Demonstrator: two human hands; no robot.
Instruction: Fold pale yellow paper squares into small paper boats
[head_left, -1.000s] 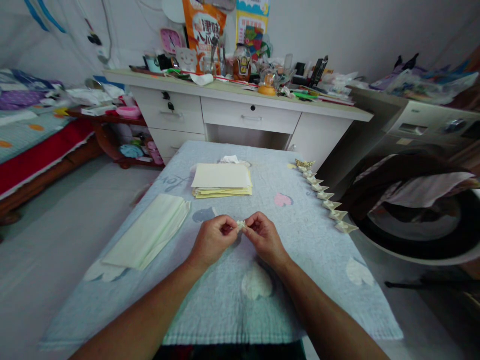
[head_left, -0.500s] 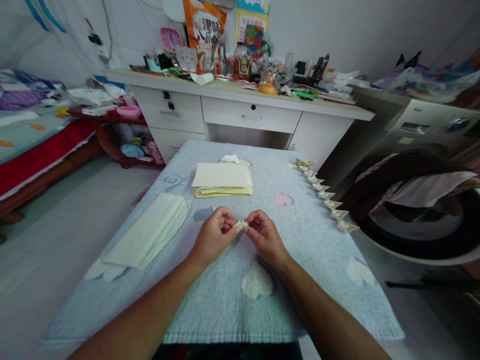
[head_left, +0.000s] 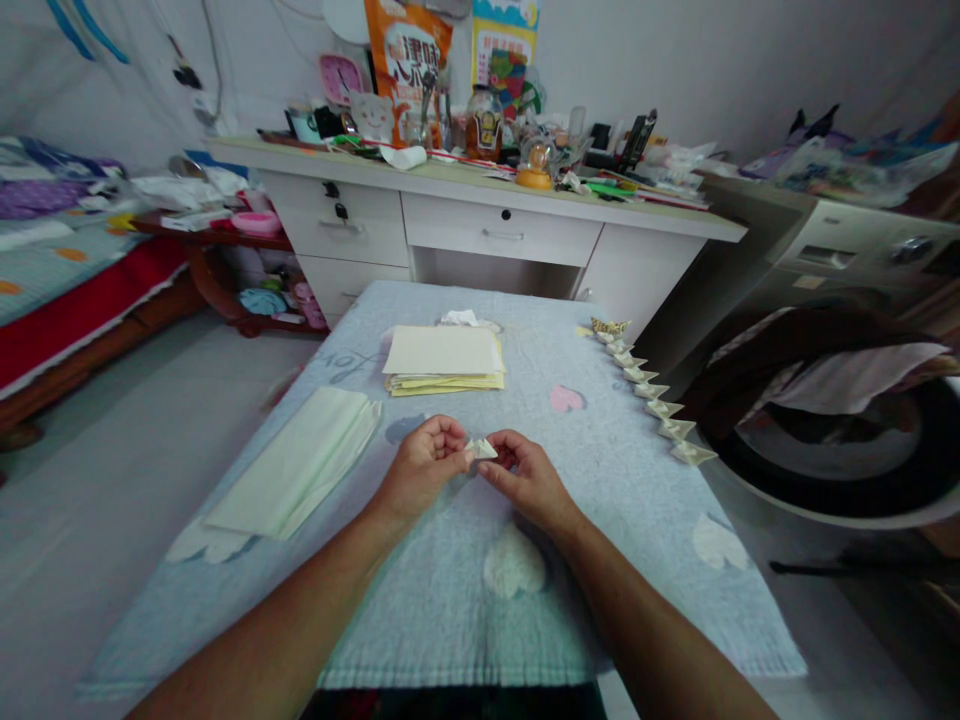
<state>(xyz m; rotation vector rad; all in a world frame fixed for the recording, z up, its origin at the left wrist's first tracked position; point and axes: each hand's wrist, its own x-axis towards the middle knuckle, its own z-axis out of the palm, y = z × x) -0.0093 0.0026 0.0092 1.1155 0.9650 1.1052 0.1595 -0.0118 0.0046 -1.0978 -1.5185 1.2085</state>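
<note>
Between my two hands, over the middle of the cloth-covered table (head_left: pixel 450 600), is a small folded piece of cream paper (head_left: pixel 482 449) with pointed peaks. My left hand (head_left: pixel 429 462) pinches its left end between thumb and curled fingers. At its right end, my right hand (head_left: pixel 526 474) also closes on it, thumb below and index finger behind. Beyond my hands lies a stack of cream and yellow paper sheets (head_left: pixel 444 352). Pale green folded sheets (head_left: pixel 300 460) lie to the left. Along the right edge runs a row of several small folded paper boats (head_left: pixel 664 409).
A crumpled white tissue (head_left: pixel 459 318) lies behind the paper stack. A white desk (head_left: pixel 502 228) crowded with jars and packets stands beyond the table. To the right is a front-loading washing machine (head_left: pixel 832 250) with its door open and cloth hanging out; a bed (head_left: pixel 75 270) is at left.
My right thumb has shifted down and slightly away from the folded paper, so more of its peaked shape shows. My left hand has moved slightly left.
</note>
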